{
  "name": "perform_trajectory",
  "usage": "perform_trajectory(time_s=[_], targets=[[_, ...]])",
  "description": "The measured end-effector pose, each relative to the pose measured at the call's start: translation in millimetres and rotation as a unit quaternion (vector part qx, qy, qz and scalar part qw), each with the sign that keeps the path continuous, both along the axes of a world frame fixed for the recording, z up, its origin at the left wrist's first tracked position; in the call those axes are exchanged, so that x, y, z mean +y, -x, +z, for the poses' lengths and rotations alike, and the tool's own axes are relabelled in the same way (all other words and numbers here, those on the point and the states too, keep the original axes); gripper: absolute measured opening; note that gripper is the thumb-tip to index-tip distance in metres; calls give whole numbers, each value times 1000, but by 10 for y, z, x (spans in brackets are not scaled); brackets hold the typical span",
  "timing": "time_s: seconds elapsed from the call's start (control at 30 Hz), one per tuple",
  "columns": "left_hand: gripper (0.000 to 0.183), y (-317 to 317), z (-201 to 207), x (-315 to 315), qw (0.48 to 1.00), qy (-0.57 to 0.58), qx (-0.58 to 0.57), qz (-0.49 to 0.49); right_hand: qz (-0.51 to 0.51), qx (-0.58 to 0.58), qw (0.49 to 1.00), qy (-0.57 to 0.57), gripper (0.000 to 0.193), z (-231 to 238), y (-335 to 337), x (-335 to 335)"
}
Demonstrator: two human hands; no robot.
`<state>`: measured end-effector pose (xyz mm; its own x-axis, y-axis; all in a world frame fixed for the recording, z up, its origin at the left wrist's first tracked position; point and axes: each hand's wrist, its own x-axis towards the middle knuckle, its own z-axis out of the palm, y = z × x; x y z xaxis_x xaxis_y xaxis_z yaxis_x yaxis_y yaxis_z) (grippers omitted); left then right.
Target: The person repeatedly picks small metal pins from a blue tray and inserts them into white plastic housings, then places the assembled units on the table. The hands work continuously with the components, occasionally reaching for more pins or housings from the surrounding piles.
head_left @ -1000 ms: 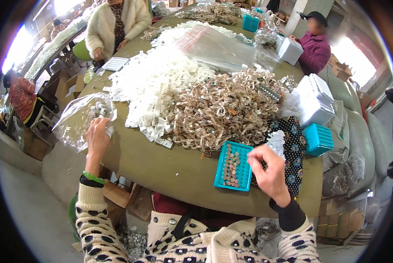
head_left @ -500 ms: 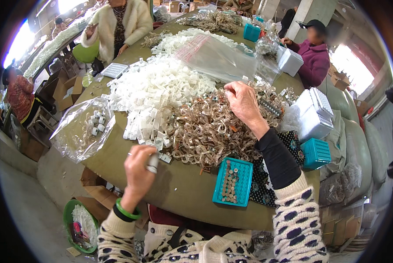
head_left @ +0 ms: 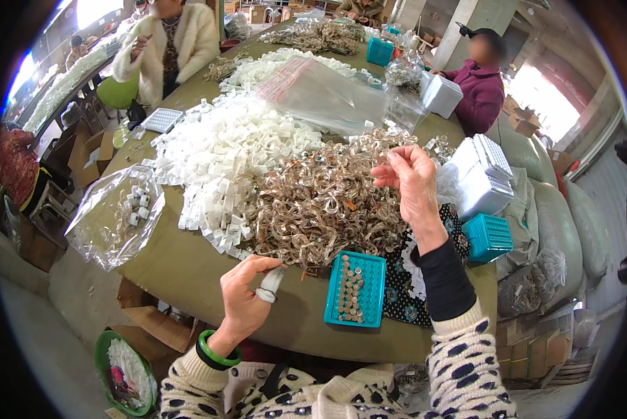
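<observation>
My left hand (head_left: 245, 302) hovers over the table's front edge and pinches a small white piece (head_left: 270, 281) between thumb and fingers. My right hand (head_left: 412, 183) is raised above the heap of brownish metal rings (head_left: 320, 202), its fingertips pinched together on what looks like a small metal piece. Between my hands, on the olive table (head_left: 187, 272), lies a teal tray (head_left: 356, 290) with rows of small pieces in it. A big heap of white plastic pieces (head_left: 222, 150) lies left of the rings.
A clear bag (head_left: 114, 218) with a few white pieces lies at the left edge. Stacked white trays (head_left: 482, 174) and a teal tray (head_left: 488, 237) stand at the right. A large clear bag (head_left: 327, 94) lies further back. Two people (head_left: 168, 42) (head_left: 484, 91) sit across. A green bowl (head_left: 121, 370) sits on the floor.
My left hand came back from the clear bag at the left to the front edge with a white piece. My right hand left the teal tray, reached into the rings and lifted up.
</observation>
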<state>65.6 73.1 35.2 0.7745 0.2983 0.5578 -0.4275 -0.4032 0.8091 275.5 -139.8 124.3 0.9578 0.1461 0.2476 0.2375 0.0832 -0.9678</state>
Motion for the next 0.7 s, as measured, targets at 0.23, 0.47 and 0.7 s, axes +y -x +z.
perform_trajectory(time_s=[0.23, 0.47, 0.7], targets=[[51, -146, 334, -478, 960, 238, 14, -145, 93, 40, 994, -45, 11, -81, 904, 80], [23, -147, 339, -711, 963, 225, 28, -147, 141, 80, 986, -30, 13, -296, 1624, -33], [14, 82, 221, -903, 944, 244, 146, -167, 66, -253, 952, 162, 35, -299, 1758, -249]])
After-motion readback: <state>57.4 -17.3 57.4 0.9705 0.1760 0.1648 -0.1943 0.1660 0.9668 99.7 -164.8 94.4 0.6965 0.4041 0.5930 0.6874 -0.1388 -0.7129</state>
